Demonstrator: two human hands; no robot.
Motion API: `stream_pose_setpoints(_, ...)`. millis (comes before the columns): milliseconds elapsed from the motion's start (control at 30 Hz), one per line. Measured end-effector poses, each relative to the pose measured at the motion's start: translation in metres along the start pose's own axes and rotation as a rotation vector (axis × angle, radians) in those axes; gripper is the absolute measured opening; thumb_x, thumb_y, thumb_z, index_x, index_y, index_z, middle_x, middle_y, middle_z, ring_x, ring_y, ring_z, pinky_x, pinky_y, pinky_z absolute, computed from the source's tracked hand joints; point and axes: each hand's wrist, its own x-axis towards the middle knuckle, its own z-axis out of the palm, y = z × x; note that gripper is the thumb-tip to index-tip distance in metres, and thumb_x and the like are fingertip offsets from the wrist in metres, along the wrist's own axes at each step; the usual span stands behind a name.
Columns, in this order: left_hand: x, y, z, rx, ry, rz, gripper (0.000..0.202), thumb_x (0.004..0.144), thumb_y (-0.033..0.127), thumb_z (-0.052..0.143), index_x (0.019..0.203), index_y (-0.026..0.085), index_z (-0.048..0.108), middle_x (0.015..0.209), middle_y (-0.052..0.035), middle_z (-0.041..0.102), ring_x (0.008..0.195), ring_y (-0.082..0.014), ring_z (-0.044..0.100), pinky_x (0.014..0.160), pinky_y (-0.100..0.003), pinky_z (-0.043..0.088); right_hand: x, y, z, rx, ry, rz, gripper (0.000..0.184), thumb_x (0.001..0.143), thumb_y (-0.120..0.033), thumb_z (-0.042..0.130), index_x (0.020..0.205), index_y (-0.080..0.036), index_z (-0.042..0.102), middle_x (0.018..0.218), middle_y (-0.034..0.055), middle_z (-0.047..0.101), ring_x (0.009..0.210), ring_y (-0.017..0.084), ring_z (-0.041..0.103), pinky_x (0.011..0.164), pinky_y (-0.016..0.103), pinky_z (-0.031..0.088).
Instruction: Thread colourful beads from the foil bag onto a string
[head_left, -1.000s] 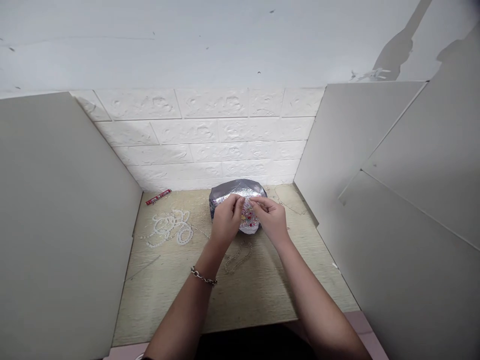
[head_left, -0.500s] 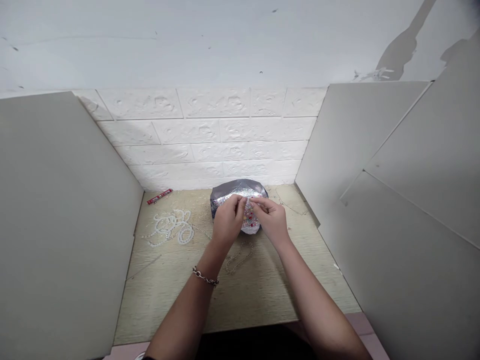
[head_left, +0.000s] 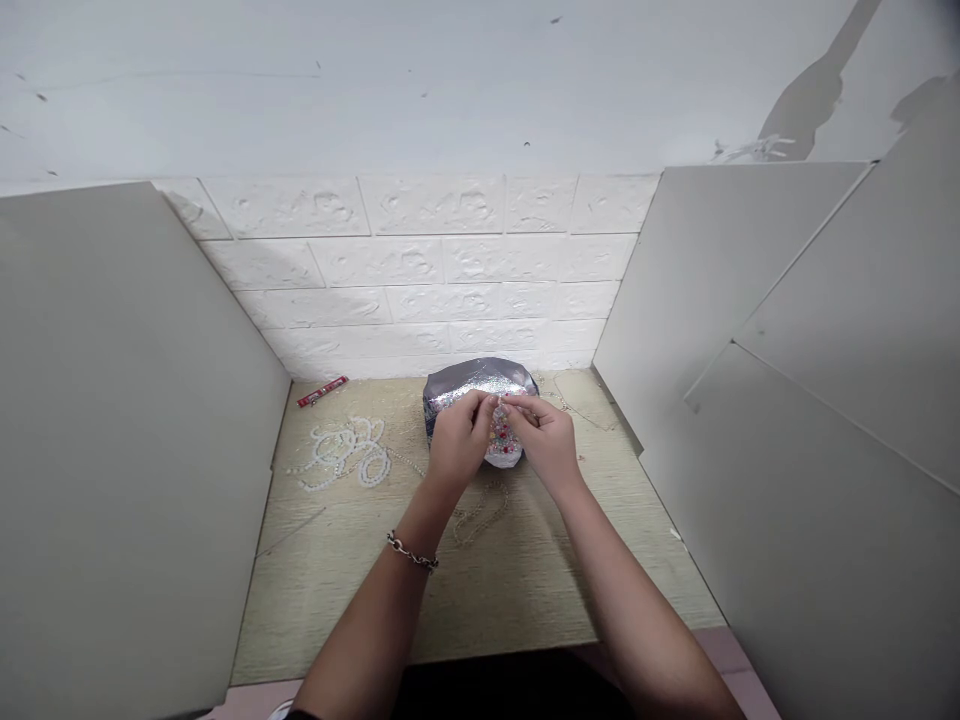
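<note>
Above a silvery foil-lined bag [head_left: 480, 374], my left hand [head_left: 459, 432] is closed with thumb and finger pinched together. My right hand [head_left: 549, 436] pinches just beside it, the fingertips of both almost touching. What lies between the fingertips is too small to make out. Colourful small beads [head_left: 504, 436], some of them red, show in the bag below my hands. A strand of pale beads [head_left: 480, 515] lies in a loop on the table in front of the bag, partly hidden by my left forearm.
White bead strands [head_left: 349, 452] lie coiled on the wooden table [head_left: 517, 600] at left. Behind them is a narrow red packet [head_left: 322, 391]. A thin needle-like rod [head_left: 292, 530] rests near the left panel [head_left: 135, 430]. Grey panels and a white brick-patterned wall [head_left: 420, 260] enclose the table.
The whole view has shifted very slightly to the right. Both hands keep nearly the same pinch over the bag.
</note>
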Motion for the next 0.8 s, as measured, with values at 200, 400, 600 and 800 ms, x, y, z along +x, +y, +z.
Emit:
stream_pose_setpoints(200, 0.0005, -0.0001, -0.0006, -0.045, 0.024, -0.001, 0.027, 0.079, 0.037, 0.037, 0.070, 0.017, 0.053, 0.053, 0.0040, 0.047, 0.052, -0.0074, 0.042, 0.051, -0.019, 0.031, 0.0022, 0.0027, 0.0002, 0.082, 0.010, 0.040, 0.023, 0.062, -0.036, 0.057, 0.074, -0.016, 0.064, 0.052, -0.0020, 0.048, 0.045, 0.007, 0.036, 0.044, 0.021, 0.031)
stream_pose_setpoints(400, -0.0008, 0.0026, -0.0015, -0.029, 0.024, 0.009, 0.027, 0.079, 0.036, 0.037, 0.068, 0.016, 0.051, 0.052, 0.0042, 0.046, 0.050, -0.0067, 0.041, 0.050, -0.019, 0.030, 0.0044, 0.0055, -0.0004, 0.230, -0.025, 0.164, 0.026, 0.062, -0.037, 0.058, 0.077, -0.016, 0.062, 0.043, -0.0059, 0.038, 0.036, 0.004, 0.028, 0.035, 0.020, 0.024)
stream_pose_setpoints(600, -0.0017, 0.0043, -0.0018, -0.040, 0.050, 0.023, 0.027, 0.079, 0.036, 0.037, 0.066, 0.016, 0.050, 0.051, 0.0044, 0.045, 0.049, -0.0062, 0.040, 0.049, -0.018, 0.030, 0.0053, 0.0047, -0.0010, 0.242, -0.044, 0.186, 0.028, 0.062, -0.038, 0.057, 0.079, -0.016, 0.062, 0.043, -0.0054, 0.040, 0.033, 0.004, 0.028, 0.032, 0.020, 0.023)
stream_pose_setpoints(800, -0.0014, 0.0042, -0.0019, -0.009, 0.082, 0.029, 0.026, 0.079, 0.035, 0.038, 0.069, 0.016, 0.052, 0.052, 0.0040, 0.048, 0.049, -0.0063, 0.042, 0.049, -0.018, 0.031, 0.0044, 0.0051, -0.0010, 0.187, -0.059, 0.162, 0.030, 0.062, -0.039, 0.056, 0.079, -0.016, 0.063, 0.042, -0.0049, 0.040, 0.034, 0.005, 0.029, 0.033, 0.020, 0.024)
